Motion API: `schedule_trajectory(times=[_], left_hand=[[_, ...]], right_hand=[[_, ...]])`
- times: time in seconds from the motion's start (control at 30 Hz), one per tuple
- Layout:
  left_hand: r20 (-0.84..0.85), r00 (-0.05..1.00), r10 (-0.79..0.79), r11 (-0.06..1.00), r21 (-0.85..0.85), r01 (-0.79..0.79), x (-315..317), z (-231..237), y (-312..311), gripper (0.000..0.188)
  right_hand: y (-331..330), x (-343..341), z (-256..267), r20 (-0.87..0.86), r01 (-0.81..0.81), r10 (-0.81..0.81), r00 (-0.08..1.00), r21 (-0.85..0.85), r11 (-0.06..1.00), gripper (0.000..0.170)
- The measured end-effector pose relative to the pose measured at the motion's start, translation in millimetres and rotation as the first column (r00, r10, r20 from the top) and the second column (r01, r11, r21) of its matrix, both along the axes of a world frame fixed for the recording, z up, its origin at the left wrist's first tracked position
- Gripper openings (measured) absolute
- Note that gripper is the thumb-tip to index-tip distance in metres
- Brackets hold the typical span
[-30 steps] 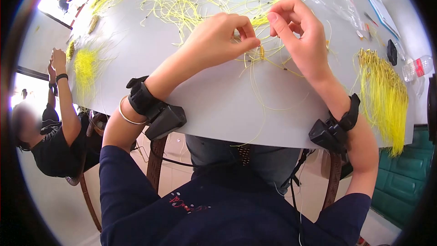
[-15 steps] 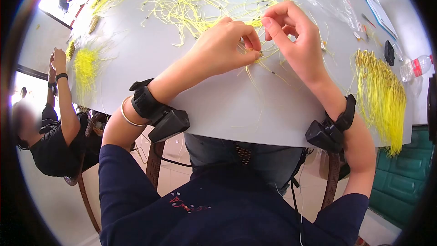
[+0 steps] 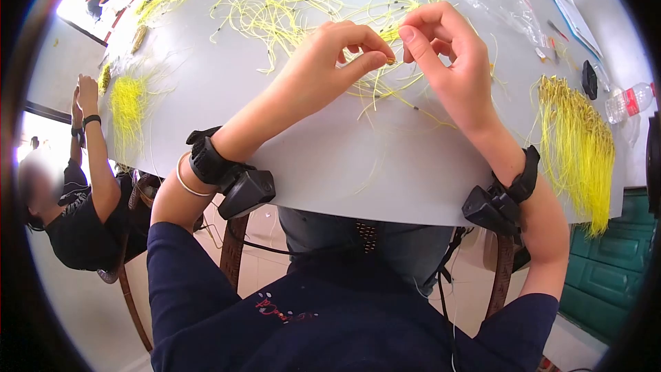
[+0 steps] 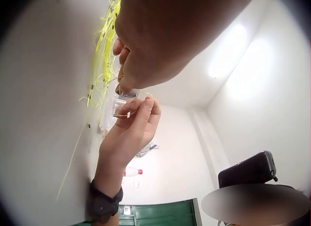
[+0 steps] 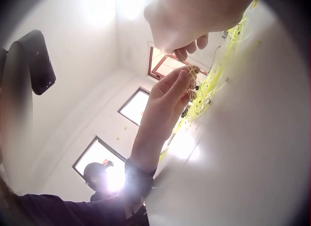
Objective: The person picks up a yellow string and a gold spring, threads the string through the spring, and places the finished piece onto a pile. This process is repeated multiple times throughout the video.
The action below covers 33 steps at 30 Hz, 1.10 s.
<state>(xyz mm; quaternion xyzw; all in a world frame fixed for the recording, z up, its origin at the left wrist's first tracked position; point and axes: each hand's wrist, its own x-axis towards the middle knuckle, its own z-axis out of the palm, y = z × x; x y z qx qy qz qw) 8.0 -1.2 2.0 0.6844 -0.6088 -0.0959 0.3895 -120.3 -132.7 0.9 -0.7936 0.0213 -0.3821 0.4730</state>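
My left hand (image 3: 330,62) is over the table, thumb and forefinger pinching a small gold-coloured piece (image 3: 391,61) with thin yellow line about it. Close beside it, my right hand (image 3: 454,62) faces it with thumb and forefinger together. In the left wrist view, a thin pale line (image 4: 120,116) comes out at the right fingertips, and the fingers pinch it. Both sets of fingertips are only a short gap apart. Beneath and beyond them spreads a loose tangle of yellow lines (image 3: 272,17) with small dark beads. Fingers hide most of the gold piece.
A bundle of yellow lines with gold-coloured tops (image 3: 575,138) hangs over the table's right edge. Clear plastic bags (image 3: 492,3), a clipboard (image 3: 568,10) and a bottle (image 3: 630,101) lie at the right. Another yellow bundle (image 3: 129,107) lies left, near another person (image 3: 89,213).
The left hand's fingers have shifted and straightened a little, and the gold piece, earlier hanging below the fingertips, is now mostly between them. The right hand has moved slightly left.
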Motion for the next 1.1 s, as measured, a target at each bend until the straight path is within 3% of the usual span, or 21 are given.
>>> schedule_trajectory(times=[0.2,0.3,0.37,0.47,0.77,0.87,1.1], left_hand=[[-0.043,0.999,-0.011,0.998,-0.065,0.009,0,2,0,0.013],[-0.163,0.987,0.000,0.999,-0.043,-0.007,-1,3,0,0.014],[-0.184,0.982,0.035,0.985,-0.157,-0.065,-4,4,0,0.013],[-0.240,0.969,0.061,0.974,-0.197,-0.110,-3,3,-1,0.015],[-0.241,0.970,0.032,0.995,-0.080,-0.053,-2,7,1,0.021],[-0.294,0.955,0.023,0.985,-0.156,-0.072,-1,0,-2,0.017],[-0.318,0.948,0.018,0.987,-0.146,-0.068,-2,1,-2,0.018]], right_hand=[[0,0,1,0.002,-0.011,0.011,1.000,-0.002,1.000,0.003],[1,0,0,0.007,-0.016,0.016,1.000,-0.009,1.000,0.003],[1,0,0,0.013,-0.015,0.015,1.000,-0.015,1.000,0.003],[1,-1,2,0.003,-0.029,0.029,1.000,0.007,1.000,0.002],[0,0,0,0.018,-0.029,0.029,0.999,-0.016,0.999,0.002],[0,0,0,0.012,-0.030,0.030,0.999,-0.007,1.000,0.003],[0,1,0,0.024,-0.012,0.013,1.000,-0.014,1.000,0.003]])
